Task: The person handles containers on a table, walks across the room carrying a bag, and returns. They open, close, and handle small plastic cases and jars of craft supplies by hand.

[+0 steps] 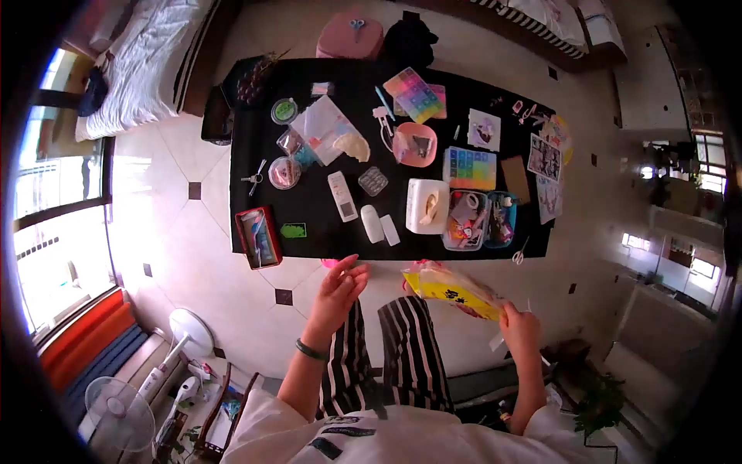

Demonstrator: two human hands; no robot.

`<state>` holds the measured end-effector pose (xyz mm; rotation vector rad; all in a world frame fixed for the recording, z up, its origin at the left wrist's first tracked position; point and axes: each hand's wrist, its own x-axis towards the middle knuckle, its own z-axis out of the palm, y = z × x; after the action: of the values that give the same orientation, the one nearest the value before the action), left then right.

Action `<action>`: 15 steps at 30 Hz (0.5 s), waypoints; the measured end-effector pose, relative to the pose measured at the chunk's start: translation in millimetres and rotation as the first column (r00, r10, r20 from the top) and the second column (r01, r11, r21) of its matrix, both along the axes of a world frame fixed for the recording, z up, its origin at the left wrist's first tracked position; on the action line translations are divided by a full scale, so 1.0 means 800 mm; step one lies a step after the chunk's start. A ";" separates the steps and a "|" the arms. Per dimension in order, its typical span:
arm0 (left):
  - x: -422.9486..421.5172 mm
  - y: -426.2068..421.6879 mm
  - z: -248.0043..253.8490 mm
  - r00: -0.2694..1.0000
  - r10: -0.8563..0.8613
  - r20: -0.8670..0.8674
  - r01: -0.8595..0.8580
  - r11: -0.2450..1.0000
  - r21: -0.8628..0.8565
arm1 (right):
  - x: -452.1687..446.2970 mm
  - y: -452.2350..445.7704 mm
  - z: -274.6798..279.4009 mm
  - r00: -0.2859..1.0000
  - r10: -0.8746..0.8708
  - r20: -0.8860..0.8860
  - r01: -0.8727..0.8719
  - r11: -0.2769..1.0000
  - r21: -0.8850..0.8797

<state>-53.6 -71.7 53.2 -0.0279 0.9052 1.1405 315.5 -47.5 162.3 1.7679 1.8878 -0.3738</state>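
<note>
My right hand [519, 326] grips one end of a yellow and clear plastic packet [456, 291], which stretches leftward over my knee, in front of the table edge. My left hand [338, 294] is raised palm up with its fingers apart and holds nothing. Beyond it on the black table [309, 246] lie a white remote [341, 196], a white rounded case [372, 223] and a small white block [389, 230]. A white tissue box [427, 206] stands beside a clear bin of small items [466, 220].
On the table are also a red box [259, 237], scissors [520, 253] by the front edge, a pink bowl [415, 145] and colourful trays [470, 168]. A pink stool [349, 39] is behind the table. Fans [191, 332] stand at the lower left.
</note>
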 end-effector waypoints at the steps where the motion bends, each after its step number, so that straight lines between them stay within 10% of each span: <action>1: 0.020 -0.001 0.006 1.000 -0.008 -0.015 0.008 1.000 0.000 | 0.021 -0.009 0.001 1.000 -0.008 -0.015 0.008 1.000 0.000; 15: 0.301 -0.043 0.103 0.969 -0.203 -0.140 0.204 0.979 -0.010 | 0.297 -0.102 0.037 0.960 -0.248 -0.133 0.259 0.963 0.078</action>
<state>187.0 -105.9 135.4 0.1481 1.0066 0.9616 552.7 -128.8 191.9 2.1036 1.7884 -0.5031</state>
